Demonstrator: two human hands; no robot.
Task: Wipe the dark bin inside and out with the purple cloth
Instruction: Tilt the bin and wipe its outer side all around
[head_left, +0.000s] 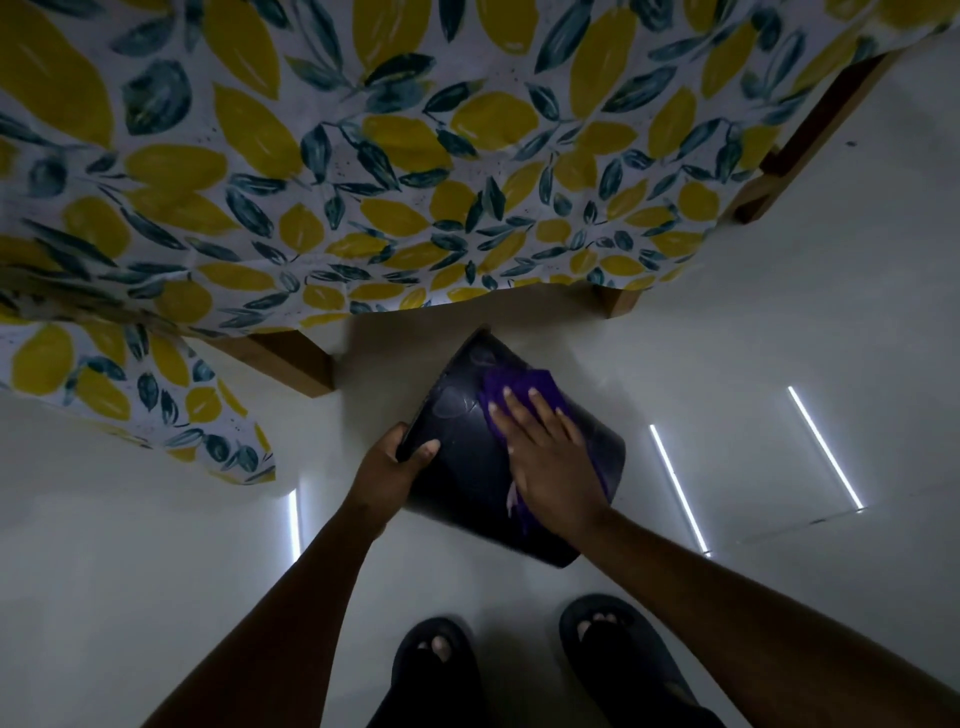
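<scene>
Pale glossy floor (727, 364) fills the near half of the scene, carrying three bright streaks of reflected light, two on the right and one on the left. One dark glossy plastic bin (467, 467) sits tilted on its side in the middle, its outer wall turned upward; its opening cannot be seen, so whether anything lies inside cannot be told. One purple cloth (514, 389) is spread on that outer wall towards the far right side. The right hand (550, 462) lies flat on the cloth with fingers (519, 410) stretched out, pressing it to the bin. The left hand (395, 467) is curled round the bin's left edge, thumb on the wall. Near the viewer stand two feet in dark sandals (613, 654). Beyond the bin, a white tablecloth printed with yellow lemons and blue-green leaves (363, 182) hangs over a counter with brown wooden legs (296, 361).
</scene>
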